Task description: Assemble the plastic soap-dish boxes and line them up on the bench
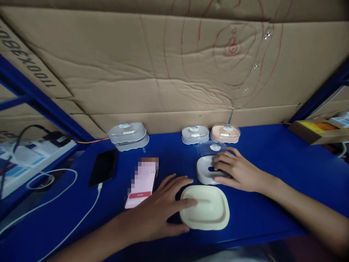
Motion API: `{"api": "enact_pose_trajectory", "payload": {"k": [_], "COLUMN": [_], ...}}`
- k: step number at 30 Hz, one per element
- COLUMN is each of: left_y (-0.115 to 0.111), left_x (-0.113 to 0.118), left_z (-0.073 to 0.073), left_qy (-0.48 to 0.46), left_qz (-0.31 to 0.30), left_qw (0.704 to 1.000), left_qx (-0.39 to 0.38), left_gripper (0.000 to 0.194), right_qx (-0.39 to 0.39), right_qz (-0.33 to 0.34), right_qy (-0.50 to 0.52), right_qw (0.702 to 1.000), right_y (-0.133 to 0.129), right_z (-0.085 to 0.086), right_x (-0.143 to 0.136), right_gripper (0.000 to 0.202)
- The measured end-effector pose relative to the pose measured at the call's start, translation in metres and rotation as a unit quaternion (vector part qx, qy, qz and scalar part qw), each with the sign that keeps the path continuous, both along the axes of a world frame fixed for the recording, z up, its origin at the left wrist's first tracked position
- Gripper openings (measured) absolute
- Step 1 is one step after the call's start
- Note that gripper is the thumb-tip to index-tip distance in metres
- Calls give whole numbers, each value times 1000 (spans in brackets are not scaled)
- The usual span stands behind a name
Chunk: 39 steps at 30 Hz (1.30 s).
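Observation:
A cream, shallow oval dish (207,209), like part of a soap box, lies near the table's front edge. My left hand (166,205) reaches over its left side with fingers spread, one finger lying across its surface and the thumb low by the rim. Just behind it sits a white oval soap dish (203,171) with a dark slot in its middle. My right hand (236,171) holds that dish's right side, thumb at the front and fingers bent over the top. A clear lid (207,148) with a round label lies behind the white dish.
Along the cardboard back wall (122,65) stand lidded soap boxes: grey ones (128,136) at left, a white one (195,135) and a peach one (225,134). Left are a lit phone (143,182), a dark phone (103,167) on a white cable (89,211), and a power strip.

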<state>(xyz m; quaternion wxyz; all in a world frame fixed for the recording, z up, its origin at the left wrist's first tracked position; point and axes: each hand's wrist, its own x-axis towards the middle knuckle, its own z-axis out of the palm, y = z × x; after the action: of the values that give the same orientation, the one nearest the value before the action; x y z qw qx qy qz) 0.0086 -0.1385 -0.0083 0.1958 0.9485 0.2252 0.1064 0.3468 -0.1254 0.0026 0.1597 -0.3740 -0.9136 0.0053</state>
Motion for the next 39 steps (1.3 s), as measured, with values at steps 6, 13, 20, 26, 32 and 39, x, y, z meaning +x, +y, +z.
{"api": "enact_pose_trajectory", "payload": {"k": [6,13,20,26,32,39], "left_y": [-5,2,3,-1,2,12], "left_x": [3,3,13,19,20,20], "left_z": [4,2,-3,-1,3,8], "left_qy": [25,-82,-273,-301,-335,-351], "left_qz": [-15,95,212,193,221,334], "left_qw": [999,974,821,736,641,603], "left_qx": [-25,-188,-453,-574,-654,-634], "left_gripper": [61,54,96,122,109,65], "right_qx": [-5,-17,-22,22,27,55], "right_qz": [12,1,55,100,170,-45], "right_qy": [-17,91,120,73,64,55], "right_qw": [1000,996,991,992,983,996], "right_y": [-2,-6,-33,-35,-32,2], "right_z": [-12,-5,-5,-15,-22,-22], "right_x": [-8,-8,-33,-50,-53,-13], "right_gripper": [46,33,39,44,52,55]}}
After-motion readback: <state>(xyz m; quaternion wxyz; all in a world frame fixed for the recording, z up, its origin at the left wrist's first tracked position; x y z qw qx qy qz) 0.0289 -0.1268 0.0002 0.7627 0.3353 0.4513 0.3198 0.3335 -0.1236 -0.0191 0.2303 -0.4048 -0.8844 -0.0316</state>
